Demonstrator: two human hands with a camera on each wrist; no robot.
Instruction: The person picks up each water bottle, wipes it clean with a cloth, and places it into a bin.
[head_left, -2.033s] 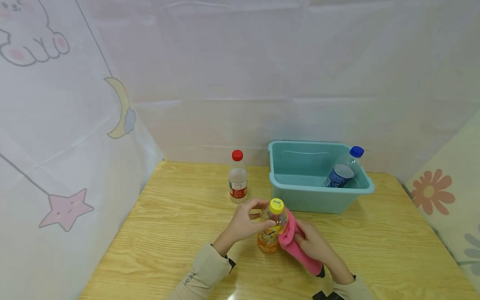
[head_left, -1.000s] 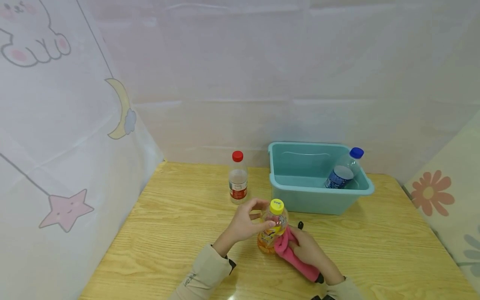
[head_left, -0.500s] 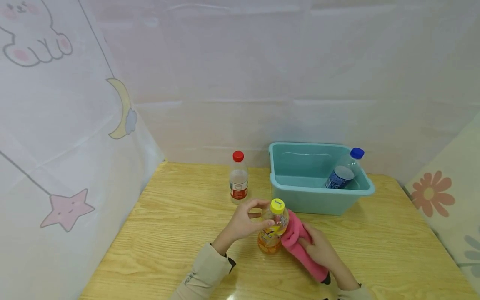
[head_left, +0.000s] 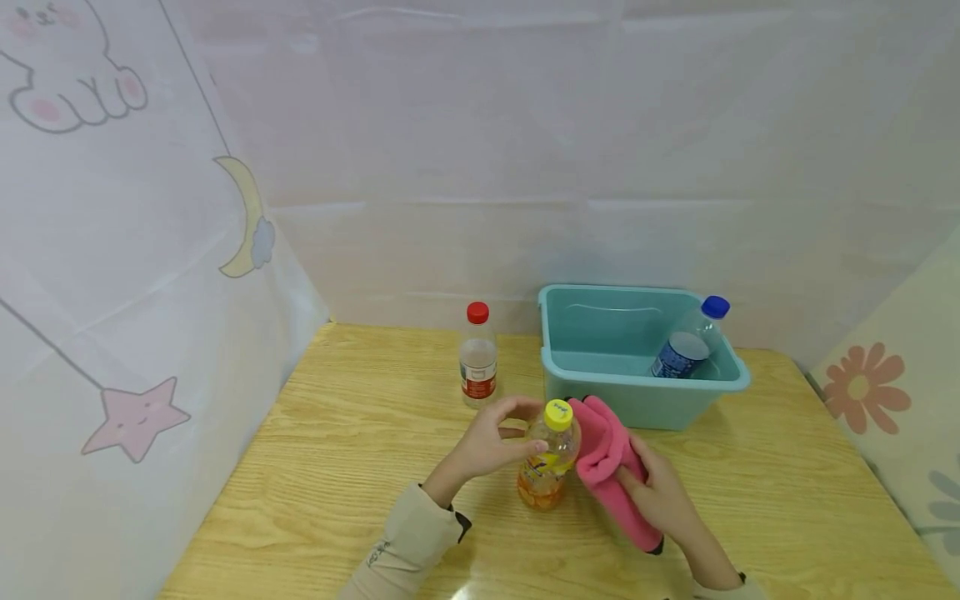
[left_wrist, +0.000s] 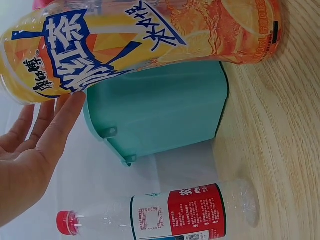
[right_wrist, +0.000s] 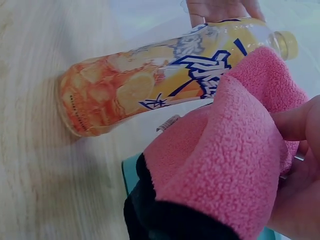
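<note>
An iced tea bottle (head_left: 542, 482) with a yellow cap and an orange-and-yellow label stands upright on the wooden table. My left hand (head_left: 491, 442) holds its upper part from the left, thumb in front and fingers behind. To the bottle's right, my right hand (head_left: 663, 500) grips a folded pink cloth (head_left: 611, 475) with black edging. The right wrist view shows the fuzzy cloth (right_wrist: 240, 150) bunched up and overlapping the label near the neck. Part of my right hand's fingers is hidden in the folds.
Behind the hands stands a teal tub (head_left: 667, 406), with a blue-capped bottle (head_left: 678, 354) leaning inside it. A clear bottle (head_left: 477, 367) with a red cap stands left of the tub. White printed sheeting (head_left: 450, 167) hangs behind the table.
The pink cloth in my right hand moved down along the bottle's right side, then back up and to the right, slightly away from it. My left hand and the bottle stay nearly in place.
</note>
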